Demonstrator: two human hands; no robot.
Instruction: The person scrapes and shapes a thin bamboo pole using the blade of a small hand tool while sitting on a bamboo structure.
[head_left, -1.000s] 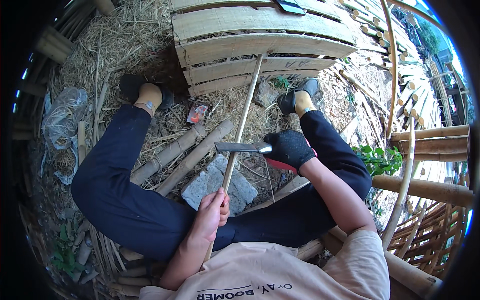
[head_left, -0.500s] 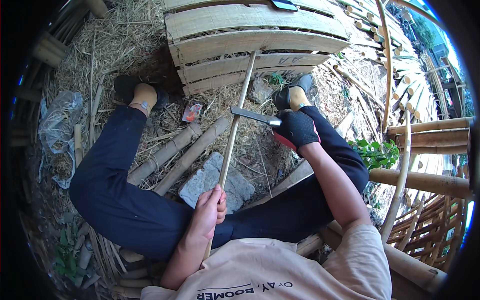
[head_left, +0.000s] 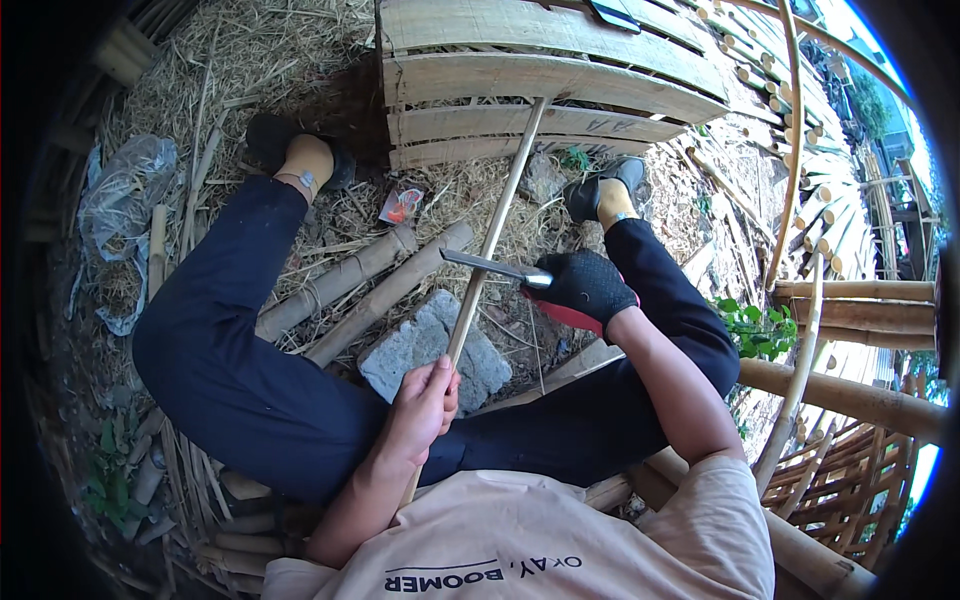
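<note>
My bare left hand (head_left: pixel 422 412) is wrapped round the lower part of a long, slim bamboo strip (head_left: pixel 505 205). The strip slants up and away between my legs, its far end at the slats of a wooden crate (head_left: pixel 555 80). In a dark glove with a red edge, my right hand (head_left: pixel 583 290) grips a knife (head_left: pixel 490 263) by its handle, which the fingers mostly hide. The grey blade lies across the strip, about halfway along, its tip pointing left. Beneath the strip sits a rough grey stone block (head_left: pixel 436 350).
Two bamboo poles (head_left: pixel 390 290) lie on the straw-strewn ground left of the block. A crumpled clear plastic bag (head_left: pixel 125 200) is at far left. Cut bamboo (head_left: pixel 835 215) is stacked at right, near a pole frame (head_left: pixel 850 390). A dark flat device (head_left: pixel 615 14) rests on the crate.
My right hand and the knife have moved down along the strip, toward my left hand. The left hand keeps its hold. The whole view has shifted slightly.
</note>
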